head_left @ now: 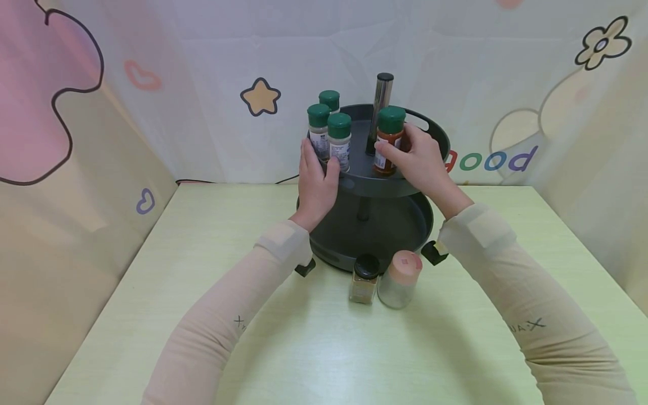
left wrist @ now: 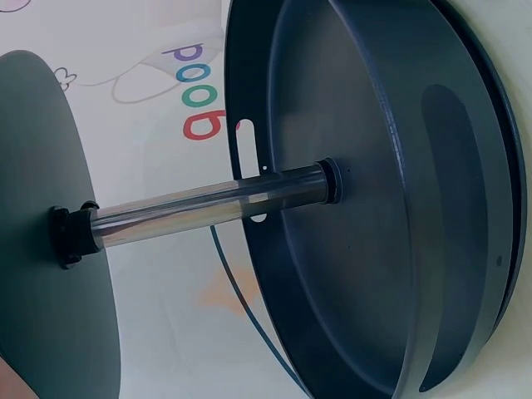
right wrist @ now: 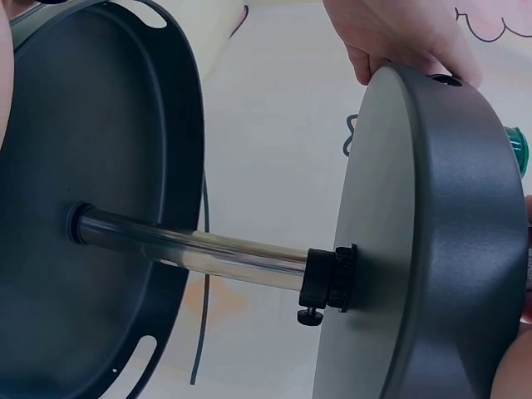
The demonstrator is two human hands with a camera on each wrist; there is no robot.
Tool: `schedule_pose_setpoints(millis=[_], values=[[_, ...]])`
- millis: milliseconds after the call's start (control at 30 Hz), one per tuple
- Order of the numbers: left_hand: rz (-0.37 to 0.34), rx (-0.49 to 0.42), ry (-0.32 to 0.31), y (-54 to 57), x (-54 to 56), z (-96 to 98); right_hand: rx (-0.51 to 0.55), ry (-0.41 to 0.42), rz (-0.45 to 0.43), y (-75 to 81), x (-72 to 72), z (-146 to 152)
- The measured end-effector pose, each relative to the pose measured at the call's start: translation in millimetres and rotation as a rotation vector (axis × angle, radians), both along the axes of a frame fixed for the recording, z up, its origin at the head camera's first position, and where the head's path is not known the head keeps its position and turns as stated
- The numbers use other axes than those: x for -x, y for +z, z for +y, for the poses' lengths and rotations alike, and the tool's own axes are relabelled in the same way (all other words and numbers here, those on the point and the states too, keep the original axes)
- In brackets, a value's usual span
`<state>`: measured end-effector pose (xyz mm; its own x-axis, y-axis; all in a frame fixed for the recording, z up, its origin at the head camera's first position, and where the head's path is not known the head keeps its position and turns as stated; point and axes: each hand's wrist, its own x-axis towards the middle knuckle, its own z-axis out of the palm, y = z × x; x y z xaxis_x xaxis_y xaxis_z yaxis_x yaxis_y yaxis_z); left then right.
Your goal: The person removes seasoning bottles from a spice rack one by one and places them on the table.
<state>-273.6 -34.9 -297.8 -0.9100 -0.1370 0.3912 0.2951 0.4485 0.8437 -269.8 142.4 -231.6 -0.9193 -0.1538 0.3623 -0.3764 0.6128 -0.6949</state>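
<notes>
My right hand (head_left: 422, 154) pinches a spice jar (head_left: 388, 154) of red-brown contents with a green cap, thumb in front. This jar is upright at the upper tray (head_left: 361, 169) of a black two-tier rack. At that tray's left edge, my left hand (head_left: 319, 183) grips the rim, fingers along the outside and thumb by the front jar. Three pale, green-capped spice jars (head_left: 340, 149) stand close together there. In the right wrist view, the left hand (right wrist: 407, 33) lies against the upper tray's rim (right wrist: 457, 166).
A metal post (head_left: 382, 101) rises from the upper tray. Below is the lower tray (head_left: 364, 236). On the table (head_left: 243, 337) before it stand a small black-lidded jar (head_left: 363, 284) and a pink-lidded glass jar (head_left: 400, 284). A patterned cloth (head_left: 217, 67) hangs behind.
</notes>
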Motion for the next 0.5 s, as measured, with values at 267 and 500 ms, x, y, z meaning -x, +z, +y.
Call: schedule_pose_setpoints(millis=[267,500], values=[[-0.007,-0.001,0.001,0.5,-0.8,0.1,0.018,-0.005,0.012,0.2,-0.5,-0.1],[-0.01,-0.008,-0.006,0.7,-0.9,0.0,0.061,-0.002,0.032,0.1,-1.4,0.5]])
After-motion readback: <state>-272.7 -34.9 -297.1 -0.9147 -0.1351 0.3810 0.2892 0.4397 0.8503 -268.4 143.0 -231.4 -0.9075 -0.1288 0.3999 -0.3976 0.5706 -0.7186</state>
